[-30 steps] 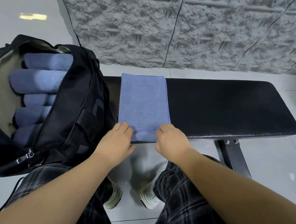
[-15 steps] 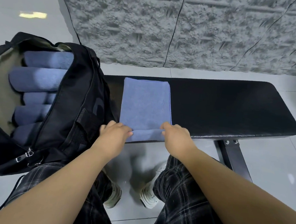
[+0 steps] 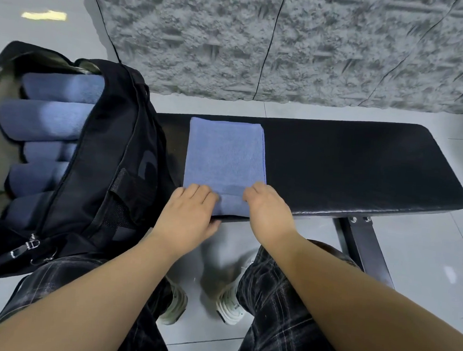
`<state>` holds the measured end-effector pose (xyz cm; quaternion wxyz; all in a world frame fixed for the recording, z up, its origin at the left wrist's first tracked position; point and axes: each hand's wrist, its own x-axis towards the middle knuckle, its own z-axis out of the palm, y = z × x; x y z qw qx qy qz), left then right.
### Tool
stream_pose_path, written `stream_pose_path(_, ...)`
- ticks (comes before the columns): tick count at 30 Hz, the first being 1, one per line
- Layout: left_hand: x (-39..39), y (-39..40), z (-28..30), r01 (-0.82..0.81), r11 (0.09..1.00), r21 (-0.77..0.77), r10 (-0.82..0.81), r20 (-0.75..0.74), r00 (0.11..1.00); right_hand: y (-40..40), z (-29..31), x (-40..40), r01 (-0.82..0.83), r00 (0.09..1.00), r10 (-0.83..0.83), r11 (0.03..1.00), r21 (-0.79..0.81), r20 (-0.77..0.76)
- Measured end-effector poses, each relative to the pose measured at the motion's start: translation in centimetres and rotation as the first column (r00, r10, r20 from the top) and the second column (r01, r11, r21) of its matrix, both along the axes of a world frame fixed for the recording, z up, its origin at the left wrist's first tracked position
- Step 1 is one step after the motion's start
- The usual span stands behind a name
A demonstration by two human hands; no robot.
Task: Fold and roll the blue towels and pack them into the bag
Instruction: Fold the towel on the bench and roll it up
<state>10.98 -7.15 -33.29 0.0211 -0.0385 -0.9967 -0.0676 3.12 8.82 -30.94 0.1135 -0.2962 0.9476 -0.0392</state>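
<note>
Blue terry cloth, folded into a narrow rectangle, lies flat across a black padded bench (image 3: 348, 167) as a seated person works its near end. The folded towel (image 3: 226, 153) reaches from the bench's far edge to its near edge, where a first short turn of fabric is rolled over. The left hand (image 3: 187, 216) rests on the near left corner of that turn, fingers curled over the cloth and thumb tucked at the bench edge below it. The right hand (image 3: 269, 208) holds the near right corner the same way, fingers bent down onto the roll.

Just left of the towel stands an open black bag (image 3: 110, 172), leaning against the bench end and the person's left knee. Several rolled blue towels (image 3: 45, 121) are stacked inside it against a tan lining, their ends pointing toward the opening. Zipper pulls hang at the bag's lower front.

Dark plaid trousers and pale sneakers (image 3: 229, 306) show below the forearms, on a glossy grey tiled floor. A rough grey stone-textured wall (image 3: 316, 44) rises behind the bench.
</note>
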Motion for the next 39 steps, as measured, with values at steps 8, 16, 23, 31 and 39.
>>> stream_pose_path(8, -1.1, -0.6, -0.1, -0.048, 0.997, 0.060, 0.048, 0.001, 0.999, 0.0, -0.2, 0.5, -0.051, 0.996, 0.059, 0.991, 0.120, -0.062)
stream_pose_path(16, -0.9, -0.8, -0.4, -0.027, 0.983, 0.179, 0.030, -0.018, 0.999, 0.9, -0.6, -0.3, -0.073, 0.996, 0.067, 0.991, 0.109, 0.056)
stream_pose_path(23, -0.8, 0.3, 0.5, 0.003, 1.000, 0.015, 0.000, -0.186, 0.983, -0.1, -1.0, -1.1, 0.090, 0.996, -0.088, 0.993, -0.080, 0.032)
stream_pose_path(31, -1.0, 0.2, -0.4, -0.010, 1.000, -0.014, 0.007, -0.165, 0.986, -1.4, -0.9, -1.4, 0.071, 0.985, -0.113, 0.957, -0.281, -0.134)
stream_pose_path(39, -2.1, -0.6, -0.5, -0.044, 0.987, 0.152, 0.069, -0.161, 0.985, -0.9, -0.8, -1.7, -0.018, 1.000, 0.016, 0.989, -0.149, -0.019)
